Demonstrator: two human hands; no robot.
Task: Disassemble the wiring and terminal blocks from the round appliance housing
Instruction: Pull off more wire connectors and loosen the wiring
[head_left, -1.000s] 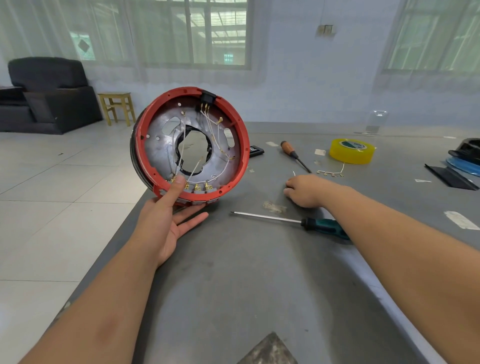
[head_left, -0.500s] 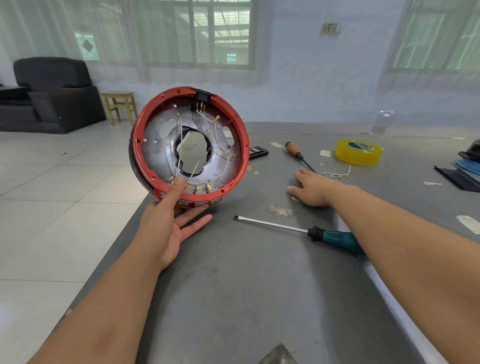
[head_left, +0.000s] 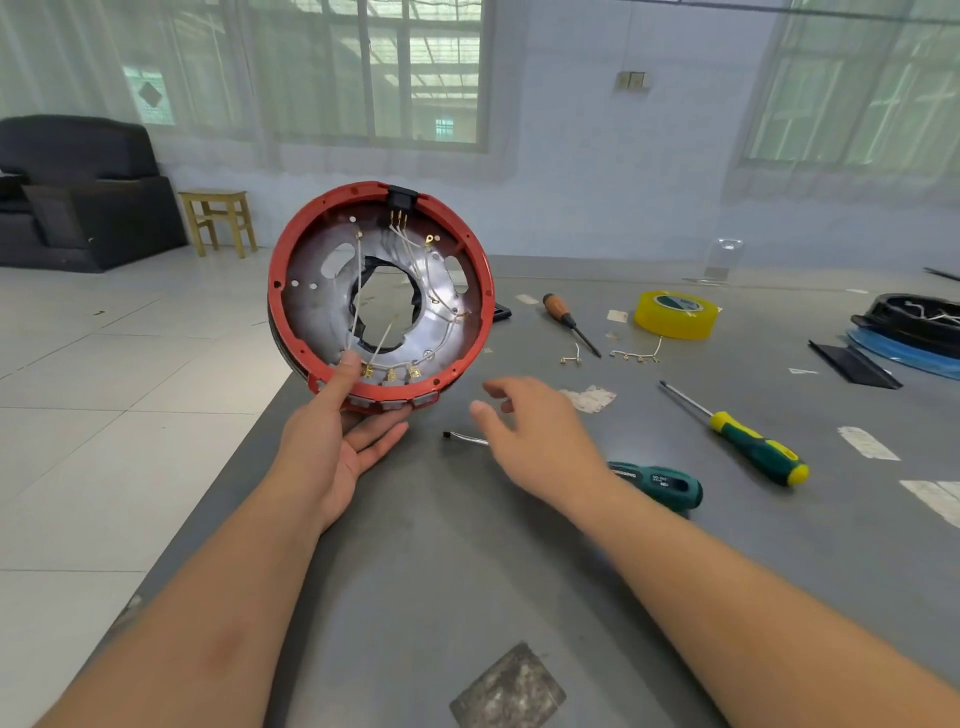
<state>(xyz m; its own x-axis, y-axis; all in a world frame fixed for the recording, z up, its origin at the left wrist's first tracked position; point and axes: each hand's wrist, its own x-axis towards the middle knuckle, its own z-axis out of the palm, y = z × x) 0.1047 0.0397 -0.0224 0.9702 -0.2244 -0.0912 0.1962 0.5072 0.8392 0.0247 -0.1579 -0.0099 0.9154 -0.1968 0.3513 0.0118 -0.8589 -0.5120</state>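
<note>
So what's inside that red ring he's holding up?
Inside the red ring sits a silvery plate with a ragged central hole, thin white wires, brass terminals along the bottom and a black socket on top. The left hand's thumb covers one spot.

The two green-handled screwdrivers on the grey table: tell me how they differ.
The dark teal-handled flathead screwdriver lies nearer, partly hidden by the right hand; the green-and-yellow-handled screwdriver lies farther right, fully visible. The teal handle is plain dark with print; the other carries yellow bands. Both lie flat on the grey table, unheld, tips pointing left.
</note>
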